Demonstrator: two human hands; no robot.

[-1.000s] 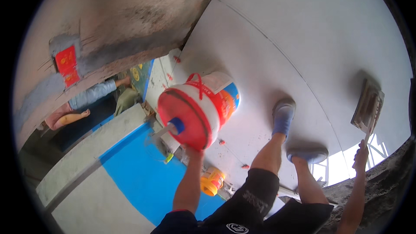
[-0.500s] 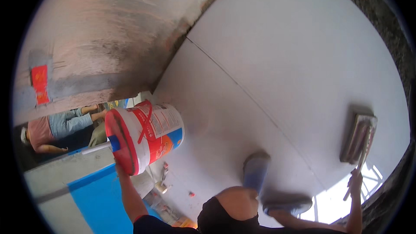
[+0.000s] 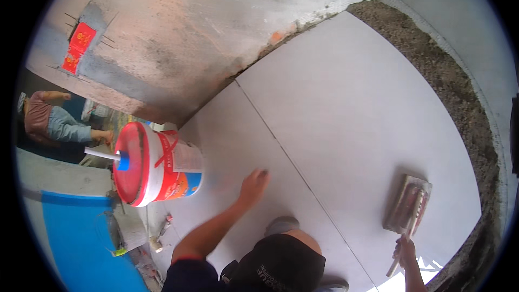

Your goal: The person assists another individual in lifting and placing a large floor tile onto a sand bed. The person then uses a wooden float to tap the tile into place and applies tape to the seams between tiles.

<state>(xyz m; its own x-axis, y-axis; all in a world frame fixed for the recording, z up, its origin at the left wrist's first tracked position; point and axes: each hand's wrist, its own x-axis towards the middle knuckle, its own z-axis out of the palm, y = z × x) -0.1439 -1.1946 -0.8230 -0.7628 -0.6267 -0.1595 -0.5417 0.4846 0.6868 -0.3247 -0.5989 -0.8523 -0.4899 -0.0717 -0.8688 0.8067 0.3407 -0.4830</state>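
My left hand [image 3: 254,186] is above the pale floor tile [image 3: 319,108], away from the bucket, its fingers curled together. A small dark spot shows at the fingertips, too small to name. To its left is a white bucket [image 3: 189,159] with a red lid [image 3: 130,165], red handle and printed label. A white stick [image 3: 101,153] projects from a blue piece on that lid. At the right, my right hand [image 3: 404,251] is closed round a long pale handle [image 3: 415,219]. This handle overlaps a rectangular trowel-like tool [image 3: 399,208]; whether they are joined is unclear.
A dark seam [image 3: 289,157] separates two tiles. Rough mortar [image 3: 443,70] borders them at the right, beside a wall [image 3: 438,5]. Rubble and small tools [image 3: 157,243] are at lower left. Another person [image 3: 54,116] is beyond the wall end. My shoe [image 3: 281,224] is on the tile.
My left hand has left the bucket lid and is now over the tile to its right. The view has shifted and turned. My right hand keeps its grip on the pale handle.
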